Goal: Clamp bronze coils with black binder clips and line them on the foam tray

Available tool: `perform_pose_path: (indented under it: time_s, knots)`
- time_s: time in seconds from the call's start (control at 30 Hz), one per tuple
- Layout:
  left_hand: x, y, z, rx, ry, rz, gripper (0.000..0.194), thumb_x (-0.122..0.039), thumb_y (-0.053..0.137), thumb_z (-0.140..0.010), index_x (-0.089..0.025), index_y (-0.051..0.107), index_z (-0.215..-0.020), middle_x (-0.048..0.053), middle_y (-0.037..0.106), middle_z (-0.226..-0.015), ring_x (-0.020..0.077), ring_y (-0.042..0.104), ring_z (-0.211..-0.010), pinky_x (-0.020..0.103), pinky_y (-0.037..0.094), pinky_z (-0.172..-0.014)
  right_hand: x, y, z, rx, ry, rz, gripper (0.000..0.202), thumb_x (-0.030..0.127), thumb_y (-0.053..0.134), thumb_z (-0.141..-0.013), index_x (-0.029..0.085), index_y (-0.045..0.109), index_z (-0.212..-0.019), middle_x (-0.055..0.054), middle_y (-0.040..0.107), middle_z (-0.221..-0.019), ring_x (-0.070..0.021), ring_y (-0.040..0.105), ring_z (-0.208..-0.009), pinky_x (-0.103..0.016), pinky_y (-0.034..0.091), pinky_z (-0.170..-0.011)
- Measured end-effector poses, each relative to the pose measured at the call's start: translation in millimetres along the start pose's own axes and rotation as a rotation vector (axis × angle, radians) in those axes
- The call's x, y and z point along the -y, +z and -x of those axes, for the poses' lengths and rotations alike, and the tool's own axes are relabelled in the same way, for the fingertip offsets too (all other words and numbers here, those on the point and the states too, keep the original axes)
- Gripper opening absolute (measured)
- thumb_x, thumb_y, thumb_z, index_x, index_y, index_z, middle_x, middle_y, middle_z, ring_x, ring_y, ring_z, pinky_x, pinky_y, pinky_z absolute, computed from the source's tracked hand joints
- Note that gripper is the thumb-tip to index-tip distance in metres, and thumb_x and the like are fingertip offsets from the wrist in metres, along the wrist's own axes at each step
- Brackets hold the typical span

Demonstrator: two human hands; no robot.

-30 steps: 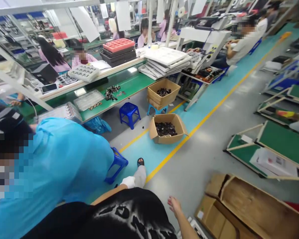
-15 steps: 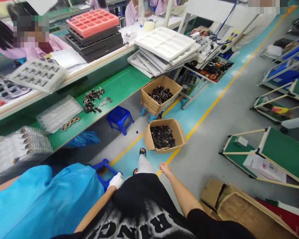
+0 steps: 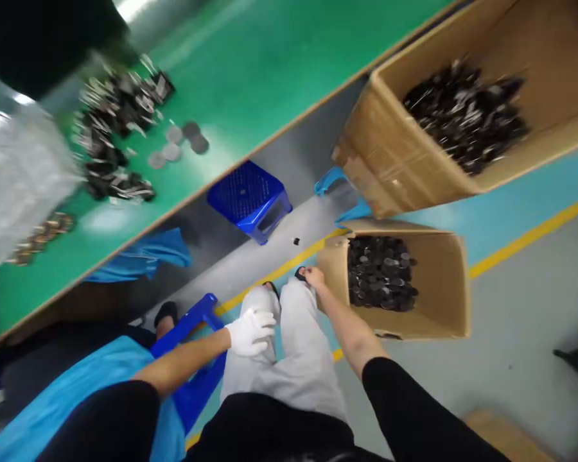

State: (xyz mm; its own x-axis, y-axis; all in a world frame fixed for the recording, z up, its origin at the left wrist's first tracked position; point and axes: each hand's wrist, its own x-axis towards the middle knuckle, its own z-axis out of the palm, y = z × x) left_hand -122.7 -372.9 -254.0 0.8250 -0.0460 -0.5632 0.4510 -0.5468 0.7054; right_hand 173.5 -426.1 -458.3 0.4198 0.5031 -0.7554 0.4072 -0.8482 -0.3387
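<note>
My left hand [image 3: 252, 332], in a white glove, is over the knee of my light trousers, fingers apart and holding nothing. My bare right hand [image 3: 314, 277] is closed beside the left wall of a lower cardboard box [image 3: 440, 276]; whether its curled fingers hold anything is too small to make out. Dark round discs [image 3: 383, 273] lie inside that box. Above it stands a larger cardboard box [image 3: 390, 151] with a heap of black and metallic clips [image 3: 467, 115].
The green shelf [image 3: 270, 77] at the upper left bears black clips [image 3: 120, 115], grey discs [image 3: 172, 151] and clear trays [image 3: 24, 167]. A blue stool [image 3: 248, 196] stands below. Another blue stool [image 3: 197, 391] is beside my left arm, near a person's foot [image 3: 166, 317].
The view has come down and closer to the boxes and shelf. My legs now show bent, my left hand has spread over my knee, and my right hand has come beside the lower box.
</note>
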Motion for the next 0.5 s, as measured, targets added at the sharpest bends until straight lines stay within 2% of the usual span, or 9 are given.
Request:
perform_pose_path:
  time_s: [0.07,0.13,0.2,0.23,0.3,0.37,0.43,0.5]
  knots:
    - [57,10.1,-23,-0.025,0.096,0.0,0.047,-0.028,0.05,-0.091,-0.011,0.067,-0.132,0.008,0.062,-0.147,0.033,0.044,-0.148,0.056,0.01,-0.13,-1,36,-87,-0.035,-0.011,0.026,0.038,0.038,0.065,-0.102,0.016,0.063,-0.134,-0.011,0.065,-0.134,-0.0255,0.067,-0.114,-0.047,0.06,-0.096]
    - [109,23.8,-44,-0.078,0.133,-0.019,0.052,-0.026,0.045,-0.089,-0.012,0.066,-0.134,0.01,0.065,-0.146,0.0327,0.045,-0.148,0.058,0.006,-0.129,-6,69,-165,-0.1,-0.033,0.052,0.041,0.039,0.067,-0.101,0.017,0.061,-0.136,-0.012,0.063,-0.137,-0.0268,0.066,-0.118,-0.049,0.059,-0.098]
    - [152,39.2,-64,-0.135,0.147,-0.056,0.053,-0.029,0.045,-0.089,-0.015,0.066,-0.136,0.011,0.068,-0.143,0.0325,0.049,-0.146,0.059,0.007,-0.13,-14,95,-223,-0.179,-0.066,0.071,0.045,0.039,0.069,-0.1,0.018,0.06,-0.139,-0.013,0.06,-0.143,-0.0286,0.064,-0.123,-0.052,0.057,-0.102]
    - [171,46.6,-73,-0.17,0.154,-0.084,0.053,-0.03,0.047,-0.089,-0.017,0.066,-0.136,0.011,0.069,-0.141,0.0324,0.051,-0.144,0.059,0.009,-0.13,-18,106,-244,-0.216,-0.086,0.077,0.046,0.038,0.068,-0.1,0.019,0.059,-0.141,-0.013,0.058,-0.146,-0.0296,0.062,-0.126,-0.053,0.056,-0.104]
    - [200,58.7,-89,-0.236,0.169,-0.157,0.055,-0.033,0.05,-0.088,-0.022,0.064,-0.14,0.01,0.07,-0.141,0.0323,0.053,-0.143,0.06,0.011,-0.131,-30,121,-268,-0.271,-0.129,0.077,0.046,0.038,0.068,-0.1,0.019,0.059,-0.142,-0.014,0.056,-0.148,-0.0306,0.06,-0.129,-0.055,0.054,-0.107]
    - [218,64.7,-100,-0.282,0.166,-0.226,0.059,-0.033,0.051,-0.087,-0.027,0.06,-0.145,0.009,0.069,-0.143,0.0326,0.053,-0.144,0.061,0.013,-0.131,-41,129,-278,-0.295,-0.185,0.062,0.043,0.038,0.067,-0.101,0.02,0.06,-0.14,-0.013,0.058,-0.147,-0.0298,0.061,-0.129,-0.054,0.054,-0.107]
    - [225,63.4,-103,-0.292,0.145,-0.258,0.063,-0.034,0.052,-0.085,-0.031,0.057,-0.148,0.008,0.068,-0.144,0.033,0.052,-0.145,0.061,0.013,-0.132,-46,128,-279,-0.298,-0.216,0.033,0.04,0.038,0.068,-0.101,0.018,0.063,-0.135,-0.012,0.062,-0.14,-0.028,0.064,-0.124,-0.052,0.056,-0.104]
    - [222,56.0,-100,-0.272,0.135,-0.247,0.065,-0.037,0.052,-0.085,-0.034,0.056,-0.15,0.006,0.068,-0.144,0.0328,0.052,-0.146,0.059,0.013,-0.133,-40,119,-275,-0.311,-0.194,-0.01,0.039,0.038,0.068,-0.1,0.017,0.064,-0.133,-0.012,0.064,-0.137,-0.0271,0.065,-0.12,-0.05,0.057,-0.101]
